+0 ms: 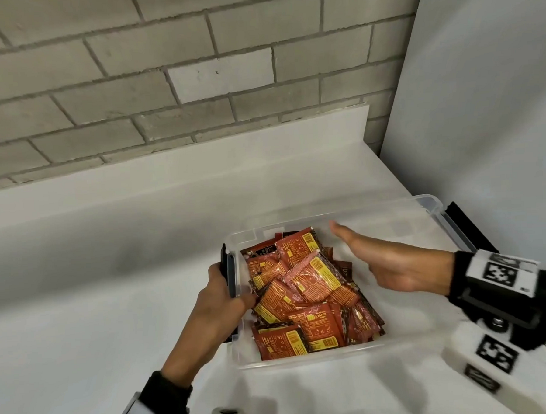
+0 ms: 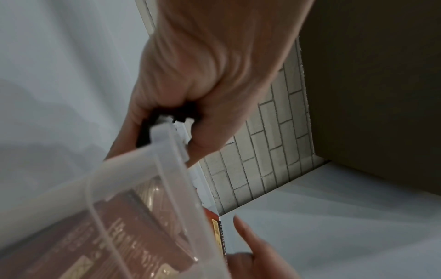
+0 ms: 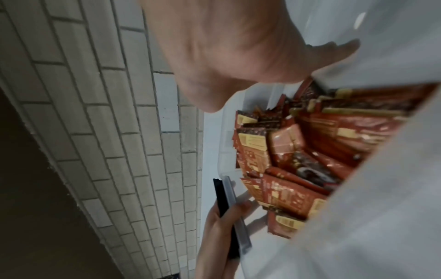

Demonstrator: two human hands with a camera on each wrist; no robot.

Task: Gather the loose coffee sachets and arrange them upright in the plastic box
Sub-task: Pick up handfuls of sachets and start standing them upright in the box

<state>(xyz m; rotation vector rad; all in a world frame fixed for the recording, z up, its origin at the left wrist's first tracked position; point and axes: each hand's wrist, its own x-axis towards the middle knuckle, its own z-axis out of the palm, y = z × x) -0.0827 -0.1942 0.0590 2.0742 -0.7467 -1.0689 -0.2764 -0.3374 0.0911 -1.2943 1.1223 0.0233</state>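
A clear plastic box point(image 1: 342, 356) stands on the white counter, its left half filled with a jumbled pile of red and yellow coffee sachets point(image 1: 304, 287). The sachets point(image 3: 298, 169) lie flat and slanted, not upright. My left hand point(image 1: 220, 292) grips the box's left rim and its black latch point(image 1: 225, 272), thumb inside the wall; the left wrist view shows the fingers curled round the rim point(image 2: 167, 136). Above the bare right half of the box hovers my right hand point(image 1: 382, 261), flat, fingers straight, holding nothing.
A grey brick wall point(image 1: 164, 86) runs behind the counter point(image 1: 96, 295). A pale panel point(image 1: 488, 116) closes off the right side. Another black latch point(image 1: 468, 225) sticks out at the box's right end. White counter stretches to the left of the box.
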